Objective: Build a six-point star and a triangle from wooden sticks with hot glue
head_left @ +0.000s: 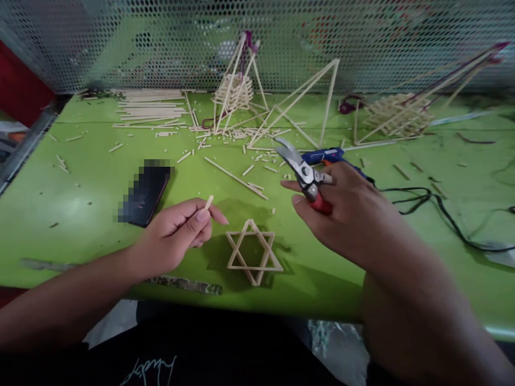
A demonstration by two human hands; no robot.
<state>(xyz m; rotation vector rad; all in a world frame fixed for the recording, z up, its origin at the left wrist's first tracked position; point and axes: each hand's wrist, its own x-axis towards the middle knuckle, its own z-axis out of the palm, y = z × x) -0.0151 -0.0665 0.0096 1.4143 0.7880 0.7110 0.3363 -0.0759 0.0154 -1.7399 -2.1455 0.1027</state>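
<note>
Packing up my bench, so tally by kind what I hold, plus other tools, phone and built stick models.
Cutters, right hand: 1
Stick piece, left hand: 1
Glue gun: 1
Phone: 1
Flat stick star: 1
Standing stick frames: 3
Total: 8

Nothing here reads as a clear word, number or brand. A white script print (148,370) runs across the black garment (209,348), well below the left hand (177,231) that pinches the short stick (208,202), but its letters cannot be made out. The dark phone (145,195) just left of that grip is blurred, and the cutters (304,172) gripped by the right hand (348,214) show no legible mark.
</note>
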